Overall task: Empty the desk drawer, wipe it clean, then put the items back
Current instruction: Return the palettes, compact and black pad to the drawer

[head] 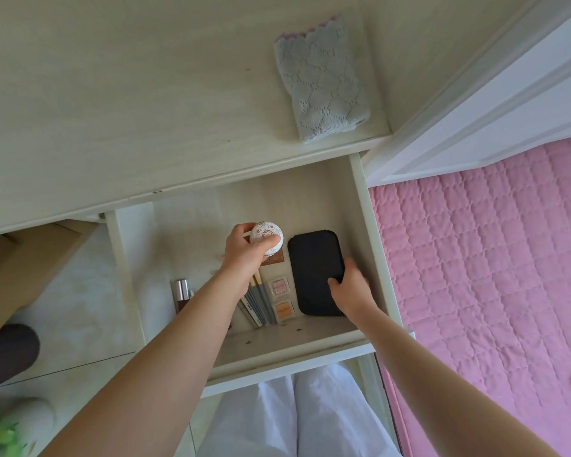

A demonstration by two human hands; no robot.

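The pale wooden drawer (366, 225) stands pulled out below the desk top (112, 94). My left hand (244, 255) grips a small round white tin (266, 234) with a floral lid, held above the drawer's middle. My right hand (350, 288) grips the near right edge of a black zip case (314, 268) lying in the drawer's right part. Beneath my left forearm lie slim pens or brushes (257, 305), two small square palettes (280, 298) and a lipstick tube (182, 291). A folded grey cloth (323, 80) lies on the desk top at the right.
A pink quilted bed (475, 275) is right beside the drawer. A white door or panel (508, 103) stands at the upper right. A cardboard box (23, 268) sits under the desk at the left. My legs in white trousers (294, 417) are below the drawer front.
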